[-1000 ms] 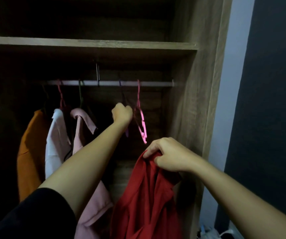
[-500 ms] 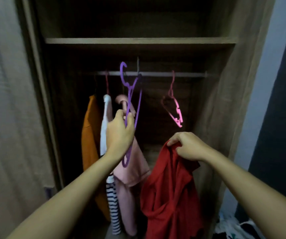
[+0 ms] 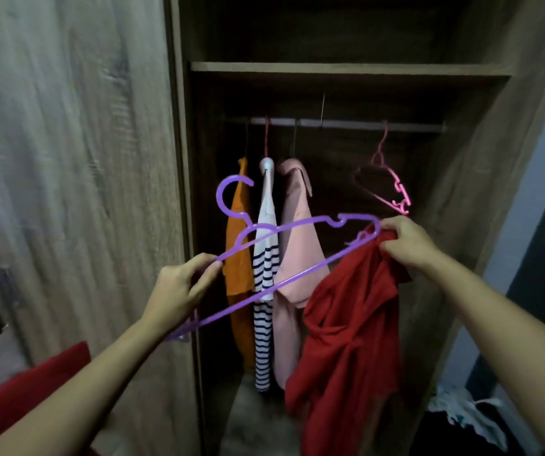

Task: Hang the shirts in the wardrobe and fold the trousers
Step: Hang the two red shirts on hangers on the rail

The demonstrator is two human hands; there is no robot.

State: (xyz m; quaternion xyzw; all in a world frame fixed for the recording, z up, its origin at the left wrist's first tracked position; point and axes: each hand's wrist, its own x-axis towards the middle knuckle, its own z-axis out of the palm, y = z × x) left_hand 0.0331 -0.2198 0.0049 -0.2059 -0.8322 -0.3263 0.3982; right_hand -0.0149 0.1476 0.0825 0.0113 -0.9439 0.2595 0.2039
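My left hand (image 3: 182, 287) grips one end of a purple plastic hanger (image 3: 297, 255), which lies tilted across the front of the open wardrobe. The hanger's far end reaches my right hand (image 3: 406, 241), which pinches the top of a red shirt (image 3: 350, 334) that hangs down from it. On the rail (image 3: 346, 124) hang an orange shirt (image 3: 239, 258), a white striped shirt (image 3: 266, 291) and a pink shirt (image 3: 297, 258). An empty pink hanger (image 3: 392, 189) hangs further right on the rail.
The wardrobe's wooden door (image 3: 67, 159) stands at the left and a shelf (image 3: 346, 69) runs above the rail. Red cloth (image 3: 17, 390) lies at the lower left. Light clothes (image 3: 465, 416) are heaped on the floor at the lower right.
My left hand took the purple hanger off the rail, lowered it and turned it sideways. Its far end now meets the red shirt at my right hand. The view has pulled back.
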